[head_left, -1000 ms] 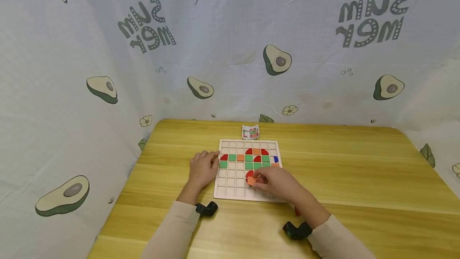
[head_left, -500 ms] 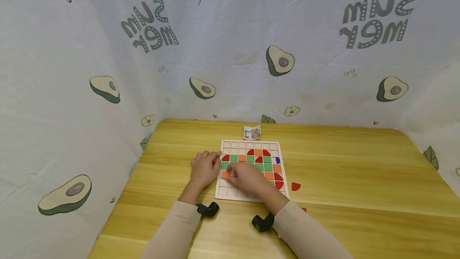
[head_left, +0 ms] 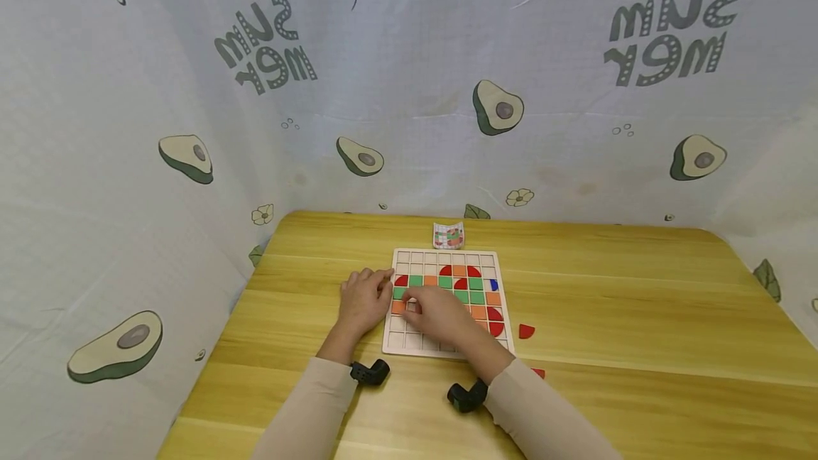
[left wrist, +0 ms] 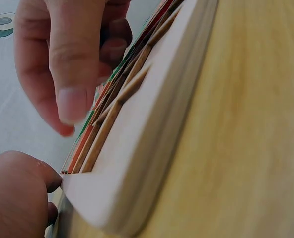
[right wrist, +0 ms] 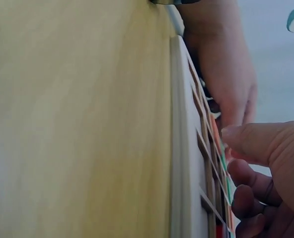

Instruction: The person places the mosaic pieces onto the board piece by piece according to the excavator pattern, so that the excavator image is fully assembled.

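Note:
A pale wooden grid board (head_left: 415, 341) lies on the table, with green and orange square tiles, red quarter-round pieces and a blue piece in its cells. An orange tile (head_left: 397, 308) sits in a cell of the left column, below a green one. My right hand (head_left: 441, 314) hovers over the board beside that tile; its thumb and fingers are bent and apart, with nothing seen between them in the left wrist view. At the board's left edge rests my left hand (head_left: 364, 300), its thumb touching the rim. The right hand hides part of the middle cells.
Behind the board stands a small curved pattern card (head_left: 449, 236). One red quarter-round piece (head_left: 526, 331) lies on the table right of the board; another red piece (head_left: 539, 373), partly covered by the right sleeve, lies nearer. A patterned cloth (head_left: 409, 105) hangs behind the table.
My right hand has carried the orange tile leftward across the board and let it go in the left column. The left hand stays at the board's edge.

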The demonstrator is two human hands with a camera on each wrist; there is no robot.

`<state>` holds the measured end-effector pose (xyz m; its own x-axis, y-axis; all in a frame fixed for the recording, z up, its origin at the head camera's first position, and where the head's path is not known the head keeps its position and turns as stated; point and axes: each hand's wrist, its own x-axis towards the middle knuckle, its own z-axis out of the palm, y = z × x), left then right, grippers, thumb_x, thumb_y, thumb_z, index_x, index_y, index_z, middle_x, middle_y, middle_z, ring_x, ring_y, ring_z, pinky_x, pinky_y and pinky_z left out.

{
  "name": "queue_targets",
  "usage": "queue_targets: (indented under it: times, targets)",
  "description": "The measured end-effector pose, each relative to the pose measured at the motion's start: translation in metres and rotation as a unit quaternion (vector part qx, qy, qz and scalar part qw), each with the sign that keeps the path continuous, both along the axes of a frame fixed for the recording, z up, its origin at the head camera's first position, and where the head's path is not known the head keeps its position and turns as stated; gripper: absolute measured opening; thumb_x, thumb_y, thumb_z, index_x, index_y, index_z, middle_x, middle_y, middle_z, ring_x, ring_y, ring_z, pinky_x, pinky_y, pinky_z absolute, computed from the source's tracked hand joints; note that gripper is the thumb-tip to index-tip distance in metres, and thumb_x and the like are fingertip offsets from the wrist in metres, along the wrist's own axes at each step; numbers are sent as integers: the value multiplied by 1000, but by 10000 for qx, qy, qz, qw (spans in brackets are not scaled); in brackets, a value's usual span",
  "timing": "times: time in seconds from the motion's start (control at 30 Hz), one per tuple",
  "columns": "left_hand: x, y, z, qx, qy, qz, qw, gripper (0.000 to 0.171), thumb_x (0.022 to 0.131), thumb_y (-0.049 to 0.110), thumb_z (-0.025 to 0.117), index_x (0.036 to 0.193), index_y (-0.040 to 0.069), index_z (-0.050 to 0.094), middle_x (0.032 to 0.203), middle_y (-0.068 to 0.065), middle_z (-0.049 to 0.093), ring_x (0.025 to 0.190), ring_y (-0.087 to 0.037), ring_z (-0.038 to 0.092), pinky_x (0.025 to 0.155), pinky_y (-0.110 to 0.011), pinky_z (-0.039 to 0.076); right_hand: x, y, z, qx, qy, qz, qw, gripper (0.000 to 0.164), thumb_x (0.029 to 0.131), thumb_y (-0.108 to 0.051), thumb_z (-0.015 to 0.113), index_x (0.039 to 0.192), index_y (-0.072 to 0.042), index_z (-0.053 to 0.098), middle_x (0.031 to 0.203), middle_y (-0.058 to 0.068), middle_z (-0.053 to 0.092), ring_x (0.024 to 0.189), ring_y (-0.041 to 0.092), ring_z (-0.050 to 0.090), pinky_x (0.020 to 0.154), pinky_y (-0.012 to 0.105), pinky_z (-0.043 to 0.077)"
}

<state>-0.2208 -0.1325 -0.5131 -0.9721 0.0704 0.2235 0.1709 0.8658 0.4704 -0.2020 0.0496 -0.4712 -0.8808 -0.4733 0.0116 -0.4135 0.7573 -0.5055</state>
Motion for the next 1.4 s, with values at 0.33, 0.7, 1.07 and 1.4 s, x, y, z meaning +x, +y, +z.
queue_targets:
  times: [0.33,0.7,1.07,1.4]
  targets:
    - [2,-1,-1,120,4,-1,9999,33,102,29,57,131,22,71,98,0,67,89,-20,50,79,-37,33,10,46,8,-232,-368,-392,9983,22,93,-23,75,114,-16,74,68,-6,54,62,11,49,59,25,39]
    - [2,-1,-3,117,-17,21,9999,33,101,29,57,131,22,70,99,-1,67,90,-20,50,79,-37,33,30,124,10,-365,-858,-458,9946,16,95,-25,73,109,-18,75,77,-6,56,73,11,50,65,25,42]
    - [1,-1,-2,61,-24,-32,10000,35,102,30,55,133,22,69,100,-1,67,89,-20,50,80,-37,33,60,194,9,-493,-1483,234,9874,14,95,-16,71,108,-18,75,84,-5,56,73,3,47,63,22,42]
    - [1,0,-3,34,-51,-7,10000,35,103,31,56,134,23,69,97,0,66,88,-19,48,80,-36,32,68,209,7,-582,-1994,700,9757,21,93,-16,73,113,-21,75,94,-2,57,81,4,47,68,22,43]
